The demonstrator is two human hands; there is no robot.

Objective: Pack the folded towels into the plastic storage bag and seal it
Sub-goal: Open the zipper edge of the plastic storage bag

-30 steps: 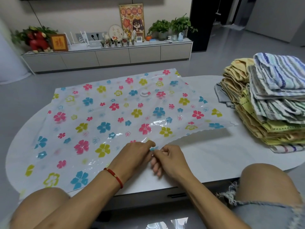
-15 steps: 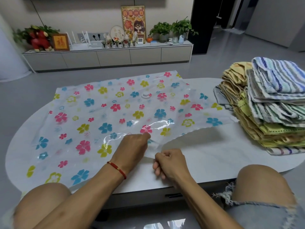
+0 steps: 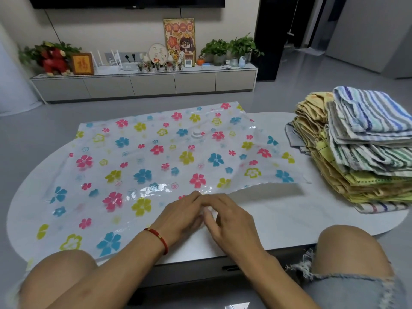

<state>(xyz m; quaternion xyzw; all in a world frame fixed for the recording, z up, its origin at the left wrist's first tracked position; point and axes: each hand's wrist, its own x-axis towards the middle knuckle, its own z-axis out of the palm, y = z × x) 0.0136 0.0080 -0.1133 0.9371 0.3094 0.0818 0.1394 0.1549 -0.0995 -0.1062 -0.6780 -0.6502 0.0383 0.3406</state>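
Fingers of both hands meet at the near edge of the plastic storage bag, which lies flat and spread across the white oval table. The left hand rests on the plastic with its fingers fairly straight and close together, tips at the bag's edge. The right hand lies just beside it, touching it, with its fingers loosely spread and slightly bent over the same edge. Whether either hand actually pinches a layer of the film cannot be told, since the fingertips overlap there.

To the right of the hands, the bag's near edge lifts slightly off the table and casts a shadow, so the mouth seems to lie along this side; whether it is parted is unclear. A round white valve sits on top of the bag, toward its far side.

No towel is inside: the bag looks empty and flat. The stack of folded towels stands to the right of the bag, near but apart from it, apparently untouched.

By this view the task is at its start, at the opening step. Left to do: open the mouth, load the stack, then seal the bag.
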